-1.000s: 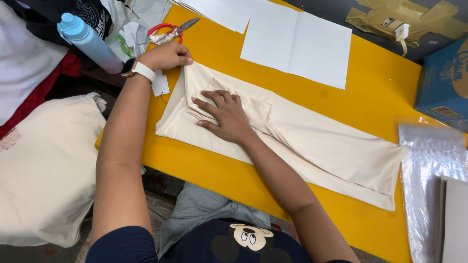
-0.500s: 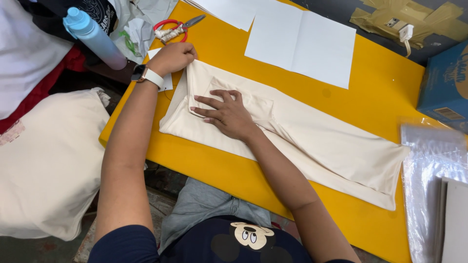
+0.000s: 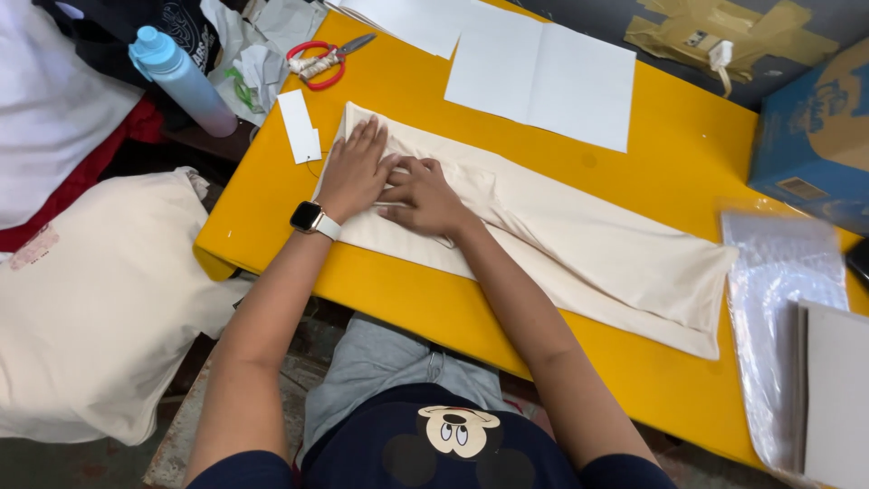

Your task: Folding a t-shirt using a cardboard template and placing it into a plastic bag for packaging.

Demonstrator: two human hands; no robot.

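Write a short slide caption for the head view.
Both hands, left and right, press flat on folded cream fabric.

Left hand (image 3: 355, 172) and right hand (image 3: 425, 195), flat, fingertips touching.

Red scissors (image 3: 319, 62), blue bottle (image 3: 179, 80), white paper (image 3: 543, 77).

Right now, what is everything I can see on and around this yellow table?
folded cream cloth: one, cream, across the table's middle
yellow table: one, yellow, centre
white paper sheets: several, white, far side
red-handled scissors: one, red, far left corner
white tag: one, white, left of cloth
blue bottle: one, light blue, off the left edge
clear plastic bags: a stack, clear, right end
blue box: one, blue, far right
left hand: flat on cloth, watch on wrist
right hand: flat on cloth, beside it
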